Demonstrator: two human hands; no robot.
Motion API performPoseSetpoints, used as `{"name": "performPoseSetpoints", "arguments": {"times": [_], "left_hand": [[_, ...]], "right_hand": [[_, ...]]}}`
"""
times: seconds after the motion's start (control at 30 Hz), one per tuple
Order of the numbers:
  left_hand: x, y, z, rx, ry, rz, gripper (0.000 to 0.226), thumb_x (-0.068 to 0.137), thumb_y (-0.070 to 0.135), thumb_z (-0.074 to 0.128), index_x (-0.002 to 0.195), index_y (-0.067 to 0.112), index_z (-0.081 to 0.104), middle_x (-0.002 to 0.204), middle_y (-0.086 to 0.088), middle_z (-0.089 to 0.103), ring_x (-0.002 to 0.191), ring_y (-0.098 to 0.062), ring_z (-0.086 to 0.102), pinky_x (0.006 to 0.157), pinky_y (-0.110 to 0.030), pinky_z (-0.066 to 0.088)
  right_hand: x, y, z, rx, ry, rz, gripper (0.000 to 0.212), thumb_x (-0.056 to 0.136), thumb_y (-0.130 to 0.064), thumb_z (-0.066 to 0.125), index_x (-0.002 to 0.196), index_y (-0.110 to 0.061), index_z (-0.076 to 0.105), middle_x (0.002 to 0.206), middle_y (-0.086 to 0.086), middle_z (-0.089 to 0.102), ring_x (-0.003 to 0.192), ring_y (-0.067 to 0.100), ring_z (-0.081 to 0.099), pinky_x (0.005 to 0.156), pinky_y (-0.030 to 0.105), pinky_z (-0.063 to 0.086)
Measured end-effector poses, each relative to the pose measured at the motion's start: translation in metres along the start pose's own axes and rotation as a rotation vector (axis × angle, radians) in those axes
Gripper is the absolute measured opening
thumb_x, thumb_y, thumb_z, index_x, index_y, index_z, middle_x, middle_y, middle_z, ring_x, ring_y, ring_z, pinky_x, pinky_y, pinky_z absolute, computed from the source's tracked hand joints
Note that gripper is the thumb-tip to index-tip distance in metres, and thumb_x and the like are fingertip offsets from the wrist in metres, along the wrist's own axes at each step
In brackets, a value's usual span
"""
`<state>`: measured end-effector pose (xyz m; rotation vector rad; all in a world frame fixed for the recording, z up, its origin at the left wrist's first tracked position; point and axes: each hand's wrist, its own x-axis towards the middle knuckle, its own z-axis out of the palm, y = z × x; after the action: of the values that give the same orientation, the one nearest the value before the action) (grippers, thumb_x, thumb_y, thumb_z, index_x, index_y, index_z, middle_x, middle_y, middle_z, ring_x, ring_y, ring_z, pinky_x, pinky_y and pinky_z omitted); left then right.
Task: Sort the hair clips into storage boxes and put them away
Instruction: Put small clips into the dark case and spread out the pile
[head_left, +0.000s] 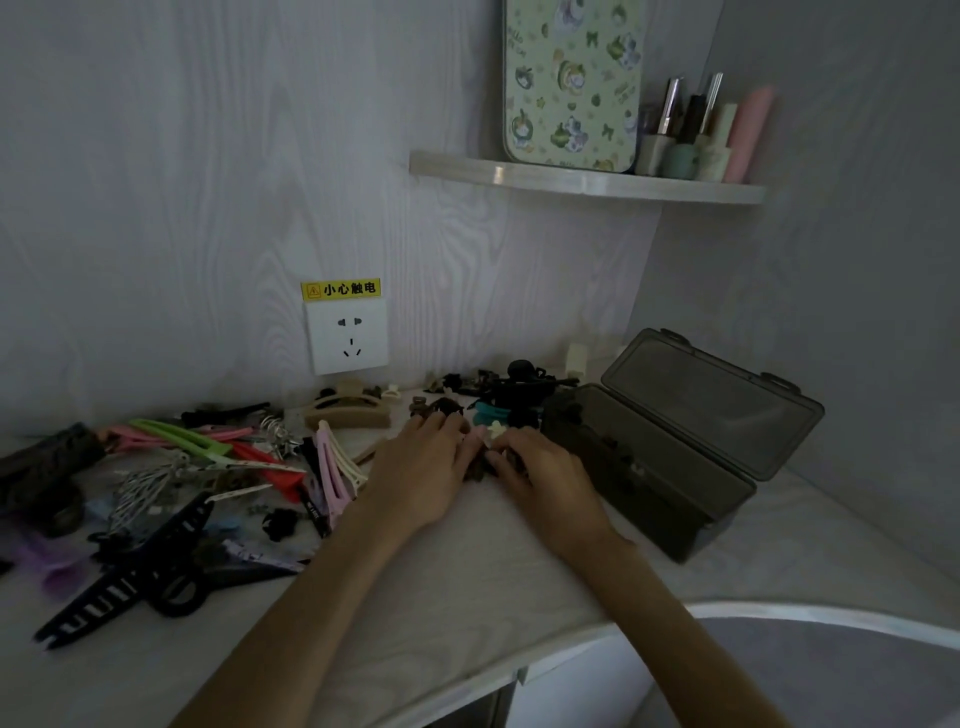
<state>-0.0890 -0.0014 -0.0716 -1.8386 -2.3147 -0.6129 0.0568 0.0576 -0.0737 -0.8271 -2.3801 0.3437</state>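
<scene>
Clips (480, 465) here, small dark claws bunched under both hands toward the desk's (467, 582) back edge beside the open box (649, 467), look light, stiff and snaggy; left hand (423, 475) and right hand (540, 480) curl round them, best pinched by their bodies.

The small dark brown clip (475, 470) lies mostly hidden between both hands; the patterned green tin (571, 83), at one o'clock, is cropped.

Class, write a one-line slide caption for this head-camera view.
Both hands, left hand and right hand, gather small dark clips beside an open storage box.
</scene>
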Motion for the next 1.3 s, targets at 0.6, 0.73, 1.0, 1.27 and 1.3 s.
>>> {"name": "performPoseSetpoints", "arguments": {"times": [0.6, 0.73, 1.0, 1.27, 1.3], "left_hand": [[0.001, 0.005, -0.004, -0.05, -0.027, 0.094, 0.026, 0.096, 0.04, 0.042, 0.102, 0.016, 0.051, 0.098, -0.004, 0.058, 0.086, -0.02, 0.056, 0.067, -0.029, 0.041], [0.004, -0.015, -0.012, -0.239, 0.181, -0.009, 0.025, 0.097, 0.032, 0.042, 0.079, 0.016, 0.047, 0.073, 0.003, 0.05, 0.068, -0.015, 0.052, 0.058, -0.029, 0.038], [0.016, -0.014, -0.03, -0.679, 0.375, -0.197, 0.04, 0.1, 0.024, 0.034, 0.061, 0.015, 0.038, 0.055, -0.001, 0.039, 0.051, -0.013, 0.037, 0.055, -0.028, 0.028], [0.082, 0.078, -0.043, -0.645, -0.239, 0.133, 0.042, 0.101, 0.041, 0.025, 0.078, 0.014, 0.048, 0.077, -0.001, 0.052, 0.069, -0.015, 0.051, 0.062, -0.025, 0.035], [0.089, 0.086, -0.037, -0.63, -0.309, 0.156, 0.041, 0.1, 0.042, 0.025, 0.085, 0.013, 0.051, 0.086, -0.003, 0.055, 0.08, -0.019, 0.055, 0.069, -0.026, 0.038]], "right_hand": [[0.035, -0.005, -0.069, -0.324, 0.125, 0.049, 0.023, 0.093, -0.014, 0.048, 0.108, -0.012, 0.065, 0.107, 0.007, 0.062, 0.101, 0.026, 0.056, 0.079, 0.034, 0.045], [0.039, -0.03, -0.029, -0.387, -0.029, 0.072, 0.032, 0.093, -0.008, 0.047, 0.125, -0.011, 0.051, 0.127, 0.009, 0.049, 0.105, 0.025, 0.055, 0.081, 0.034, 0.048], [0.029, -0.015, 0.014, -0.295, -0.033, 0.167, 0.022, 0.095, -0.023, 0.044, 0.113, -0.01, 0.049, 0.124, 0.009, 0.043, 0.089, 0.023, 0.056, 0.064, 0.029, 0.041], [0.007, -0.006, -0.051, 0.024, -0.468, 0.089, 0.014, 0.082, -0.026, 0.066, 0.094, -0.018, 0.065, 0.101, 0.001, 0.066, 0.088, 0.01, 0.058, 0.082, 0.024, 0.05], [0.003, -0.008, -0.065, 0.046, -0.484, 0.07, 0.017, 0.082, -0.025, 0.068, 0.097, -0.017, 0.066, 0.102, -0.002, 0.066, 0.088, 0.006, 0.058, 0.081, 0.018, 0.049]]}}
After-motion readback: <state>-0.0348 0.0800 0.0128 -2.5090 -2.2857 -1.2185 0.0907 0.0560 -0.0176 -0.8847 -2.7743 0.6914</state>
